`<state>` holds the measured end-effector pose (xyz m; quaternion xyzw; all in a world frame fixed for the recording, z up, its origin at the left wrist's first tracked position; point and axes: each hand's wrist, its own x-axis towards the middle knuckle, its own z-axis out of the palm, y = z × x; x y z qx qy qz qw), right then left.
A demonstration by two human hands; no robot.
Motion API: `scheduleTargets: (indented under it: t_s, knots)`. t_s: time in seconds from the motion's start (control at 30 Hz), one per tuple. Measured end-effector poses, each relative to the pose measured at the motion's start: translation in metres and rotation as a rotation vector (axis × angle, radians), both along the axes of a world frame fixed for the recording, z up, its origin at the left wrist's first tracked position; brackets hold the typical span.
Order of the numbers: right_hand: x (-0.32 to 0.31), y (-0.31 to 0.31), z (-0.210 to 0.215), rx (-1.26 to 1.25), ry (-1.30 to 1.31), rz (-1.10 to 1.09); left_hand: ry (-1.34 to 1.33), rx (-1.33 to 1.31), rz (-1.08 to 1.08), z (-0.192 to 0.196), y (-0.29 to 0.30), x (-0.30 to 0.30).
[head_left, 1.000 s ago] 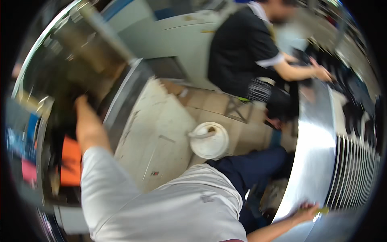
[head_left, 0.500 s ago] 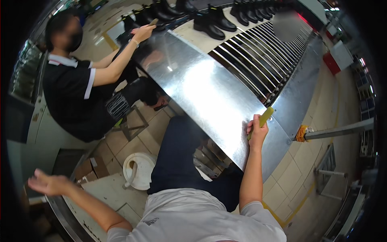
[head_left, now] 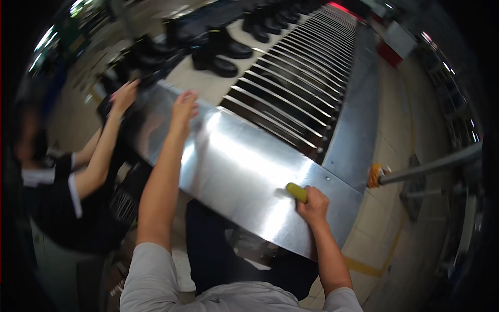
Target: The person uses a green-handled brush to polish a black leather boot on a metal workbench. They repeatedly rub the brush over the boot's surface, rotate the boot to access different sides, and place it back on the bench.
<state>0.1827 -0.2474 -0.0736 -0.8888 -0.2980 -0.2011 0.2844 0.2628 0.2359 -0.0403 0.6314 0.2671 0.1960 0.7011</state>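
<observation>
My left hand [head_left: 184, 108] reaches out over the far left part of a shiny metal table [head_left: 244, 177]. Its fingers are loosely bent and apart, with nothing seen in them. The nearest things to it are a black ankle boot [head_left: 214, 64] and a second black boot [head_left: 231, 43], standing beyond the table and apart from the hand. Low over the table's right part, my right hand [head_left: 313, 205] is closed round an olive-yellow stick-shaped tool [head_left: 297, 192]. One blunt end sticks out to the left; the fist hides the rest.
A roller conveyor [head_left: 296, 88] runs away behind the table, with more black boots [head_left: 265, 22] along its left. At left sits a co-worker [head_left: 52, 203], an arm stretched toward other boots. A metal bar [head_left: 431, 164] with orange wrapping [head_left: 375, 176] juts in from the right.
My left hand has swung from the lower left up over the table toward the boots. My right hand has moved nearer me, and its tool now points left. The view has shifted.
</observation>
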Motion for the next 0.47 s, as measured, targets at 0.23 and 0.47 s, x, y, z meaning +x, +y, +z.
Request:
scheduleTargets:
  t_s: [0.23,0.47]
  knots:
    - [0.005,-0.009,0.006,-0.141,0.070,-0.031,0.051,-0.055,0.149,-0.091,0.078,0.190]
    - [0.012,-0.006,0.003,-0.138,0.074,-0.013,0.239,-0.176,0.219,-0.101,0.103,0.310]
